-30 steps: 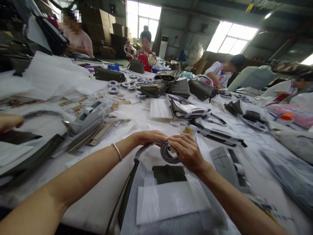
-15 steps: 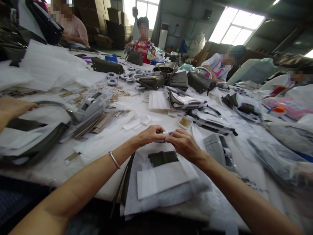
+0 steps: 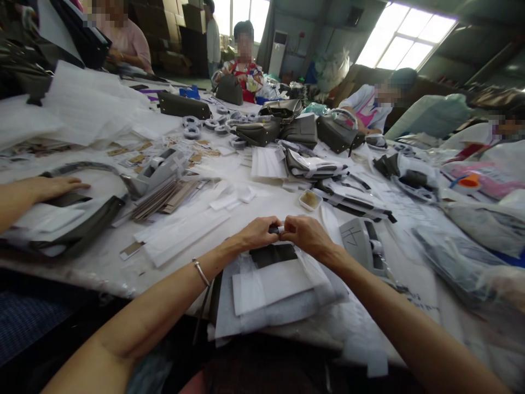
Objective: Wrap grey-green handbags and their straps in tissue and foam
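In front of me a dark olive handbag (image 3: 274,256) lies on the table, mostly covered by white wrapping paper (image 3: 273,293). My left hand (image 3: 259,232), below a silver bracelet, pinches the bag's handle (image 3: 274,229) just above the flap. My right hand (image 3: 307,235) is closed on the same handle, close beside the left fingers. A bit of white wrap shows on the handle between the two hands. The fingertips partly hide what they grip.
A small dish (image 3: 310,200) and a grey tape dispenser (image 3: 361,246) stand nearby. Left are brown card strips (image 3: 166,200), another tape dispenser (image 3: 159,169), and a co-worker's hand (image 3: 55,187) over another bag. Several handbags (image 3: 256,132) lie farther back, with people around the table.
My hands have turned slightly and drawn closer together on the handle. The co-worker's hand at left has moved inward and lies flatter over the other bag. The view has shifted slightly.
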### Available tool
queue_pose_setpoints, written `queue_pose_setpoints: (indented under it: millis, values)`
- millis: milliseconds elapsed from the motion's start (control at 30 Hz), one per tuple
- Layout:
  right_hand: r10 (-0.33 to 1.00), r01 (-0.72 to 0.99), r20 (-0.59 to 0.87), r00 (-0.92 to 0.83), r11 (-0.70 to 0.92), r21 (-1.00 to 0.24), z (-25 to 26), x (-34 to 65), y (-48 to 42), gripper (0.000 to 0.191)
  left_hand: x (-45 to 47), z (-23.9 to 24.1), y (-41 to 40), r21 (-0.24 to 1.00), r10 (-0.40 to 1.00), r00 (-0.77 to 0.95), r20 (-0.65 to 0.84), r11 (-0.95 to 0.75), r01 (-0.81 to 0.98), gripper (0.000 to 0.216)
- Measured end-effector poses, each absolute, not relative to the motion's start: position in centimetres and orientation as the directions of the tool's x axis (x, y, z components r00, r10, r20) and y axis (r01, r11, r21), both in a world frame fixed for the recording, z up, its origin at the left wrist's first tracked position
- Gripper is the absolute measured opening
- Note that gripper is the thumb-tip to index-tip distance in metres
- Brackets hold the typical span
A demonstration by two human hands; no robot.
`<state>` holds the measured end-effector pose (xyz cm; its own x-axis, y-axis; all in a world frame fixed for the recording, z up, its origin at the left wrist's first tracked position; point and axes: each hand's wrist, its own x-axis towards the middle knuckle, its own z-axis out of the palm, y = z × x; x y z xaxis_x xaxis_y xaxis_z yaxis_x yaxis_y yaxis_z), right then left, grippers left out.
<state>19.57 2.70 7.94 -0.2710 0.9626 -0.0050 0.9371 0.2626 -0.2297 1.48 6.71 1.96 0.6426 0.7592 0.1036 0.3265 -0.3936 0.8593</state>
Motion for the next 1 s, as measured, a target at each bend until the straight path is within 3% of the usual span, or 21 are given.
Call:
queue_pose_setpoints:
  millis: [133,267,433,700,833,1000]
  values:
    - [0.962,0.957,-0.044,-0.269,0.262,-0.123,8.3,19.0,2.4,0.013,1.0,2.3,6.5,0.874,0.726,0.683,0.081,-0.382,0.301,0.026]
    - [0.933,0.93,0.037,-0.359,0.361,-0.073,8.0,18.5,1.7,0.009,0.8,2.5,6.5,0.905,0.72,0.686,0.108,-0.356,0.231,0.024]
    - [0.873,0.874,0.093,-0.48,0.485,-0.041,7.7,18.6,1.4,0.009,1.1,2.3,7.1,0.882,0.727,0.68,0.094,-0.377,0.282,0.022]
    - [0.963,0.948,-0.136,-0.233,0.194,-0.253,8.6,18.5,2.9,0.017,0.9,3.2,6.4,0.855,0.63,0.774,0.056,-0.431,0.289,0.031]
    - [0.958,0.925,-0.143,-0.247,0.189,-0.331,8.7,18.8,3.5,0.02,0.8,2.6,6.3,0.867,0.682,0.729,0.06,-0.397,0.3,0.031]
    - [0.962,0.901,-0.124,-0.244,0.177,-0.396,8.7,19.0,3.3,0.01,1.6,1.9,6.4,0.876,0.767,0.641,0.038,-0.334,0.348,0.028]
